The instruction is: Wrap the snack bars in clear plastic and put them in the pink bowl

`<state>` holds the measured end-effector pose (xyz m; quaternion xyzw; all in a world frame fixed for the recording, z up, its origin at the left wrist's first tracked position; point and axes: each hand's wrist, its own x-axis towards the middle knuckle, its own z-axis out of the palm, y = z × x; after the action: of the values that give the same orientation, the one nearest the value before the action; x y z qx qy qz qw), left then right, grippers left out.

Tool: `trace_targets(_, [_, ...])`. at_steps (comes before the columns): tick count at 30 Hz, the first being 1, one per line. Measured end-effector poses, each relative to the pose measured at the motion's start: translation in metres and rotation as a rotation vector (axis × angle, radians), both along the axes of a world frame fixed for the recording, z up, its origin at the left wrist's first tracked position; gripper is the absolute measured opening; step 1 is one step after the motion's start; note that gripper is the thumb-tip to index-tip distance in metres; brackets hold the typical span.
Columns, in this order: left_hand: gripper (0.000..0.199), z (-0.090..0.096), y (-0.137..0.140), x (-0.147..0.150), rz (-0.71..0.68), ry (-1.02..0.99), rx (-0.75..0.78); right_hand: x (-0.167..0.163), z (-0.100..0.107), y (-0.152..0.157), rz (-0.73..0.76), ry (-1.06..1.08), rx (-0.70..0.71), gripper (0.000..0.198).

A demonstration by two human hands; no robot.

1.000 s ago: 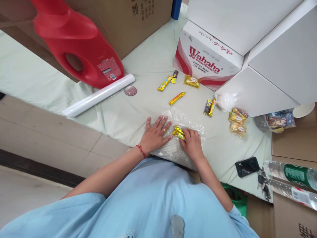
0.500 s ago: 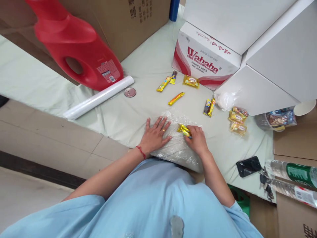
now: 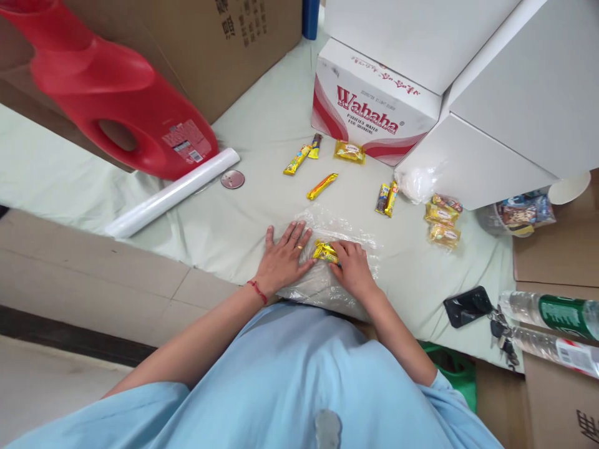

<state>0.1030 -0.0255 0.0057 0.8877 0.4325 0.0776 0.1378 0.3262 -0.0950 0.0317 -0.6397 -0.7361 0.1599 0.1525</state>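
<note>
A sheet of clear plastic film [image 3: 322,284] lies wrinkled on the table in front of me. My left hand [image 3: 283,259] rests flat at its left side, fingers spread, holding nothing. My right hand [image 3: 352,265] grips small yellow snack packets [image 3: 326,252] over the film, close to my left thumb; its fingers partly cover them, so I cannot tell how many there are. Beyond the film lies a single yellow snack stick [image 3: 322,186]. Further back are another yellow snack stick [image 3: 297,160] and a dark-and-yellow one [image 3: 315,146], end to end.
A white roll of film [image 3: 173,193] lies at left before a red jug [image 3: 126,100]. At the back stands a Wahaha carton [image 3: 369,106]. Wrapped snacks [image 3: 442,215], a black phone [image 3: 468,306], keys [image 3: 503,333] and a water bottle [image 3: 552,313] are on the right.
My right hand has brought the yellow packets leftward across the film, nearer my left hand. My left hand stays flat on the film. The whole view has shifted slightly.
</note>
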Motion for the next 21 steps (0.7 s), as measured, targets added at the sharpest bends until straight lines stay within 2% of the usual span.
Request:
trace_targets(2, [0.074,-0.001,0.0,0.0,-0.005,-0.005,0.003,0.011,-0.001,0.005,-0.009,0.041,0.019,0.042])
trace_targets(4, [0.073,-0.003,0.001,0.0,-0.003,-0.009,0.003,0.04,0.001,0.018,-0.108,0.089,0.099,0.038])
trace_targets(6, [0.072,-0.003,0.001,0.001,-0.001,-0.014,0.001,0.078,0.006,0.04,-0.337,0.1,0.192,0.038])
trace_targets(8, [0.072,-0.003,0.001,0.001,0.001,-0.019,-0.001,0.116,0.009,0.068,-0.598,0.084,0.225,0.038])
trace_targets(10, [0.073,-0.003,0.001,0.002,0.002,-0.022,0.001,0.144,0.009,0.094,-0.755,0.067,0.15,0.041])
trace_targets(13, [0.074,-0.003,0.001,0.002,0.007,-0.022,0.008,0.16,0.003,0.12,-0.807,0.104,-0.062,0.045])
trace_targets(15, [0.074,-0.002,0.0,0.002,0.011,-0.022,0.012,0.16,-0.001,0.12,-0.809,0.121,-0.116,0.038])
trace_targets(17, [0.074,-0.001,0.001,0.002,0.015,-0.027,0.013,0.157,-0.004,0.108,-0.824,0.112,-0.101,0.033])
trace_targets(21, [0.07,-0.001,0.001,0.0,0.012,-0.031,0.001,0.142,-0.004,0.055,-0.848,0.215,0.038,0.04])
